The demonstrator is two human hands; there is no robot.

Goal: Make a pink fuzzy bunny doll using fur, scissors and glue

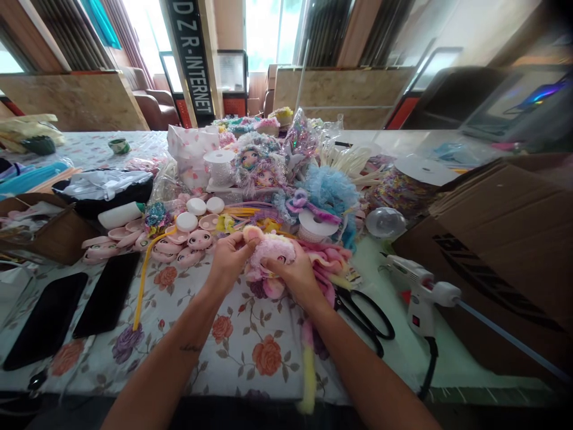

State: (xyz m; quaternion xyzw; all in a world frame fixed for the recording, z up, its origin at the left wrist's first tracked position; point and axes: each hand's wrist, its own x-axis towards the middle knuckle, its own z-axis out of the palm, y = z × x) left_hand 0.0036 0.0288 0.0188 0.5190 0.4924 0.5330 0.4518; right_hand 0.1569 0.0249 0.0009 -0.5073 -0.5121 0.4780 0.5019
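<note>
A fluffy pink and cream doll (pixel 272 254) with a small painted face is between my hands, above the flowered tablecloth. My left hand (pixel 231 258) pinches its ear at the upper left. Around its right side my right hand (pixel 301 269) is wrapped, the thumb lying across the face. Pink and yellow fuzzy strips (pixel 329 260) lie just right of the doll, and one yellow end (pixel 308 370) hangs toward the table's front edge. Left of my left hand sit several plastic doll faces (pixel 199 240).
Black-handled scissors (pixel 369 316) and a white glue gun (pixel 416 292) lie to the right, beside a large cardboard box (pixel 501 257). Two black phones (pixel 106 295) rest at left. Behind the doll are a ribbon spool (pixel 317 227), blue fluffy trim (pixel 329 190) and finished dolls (pixel 262 164).
</note>
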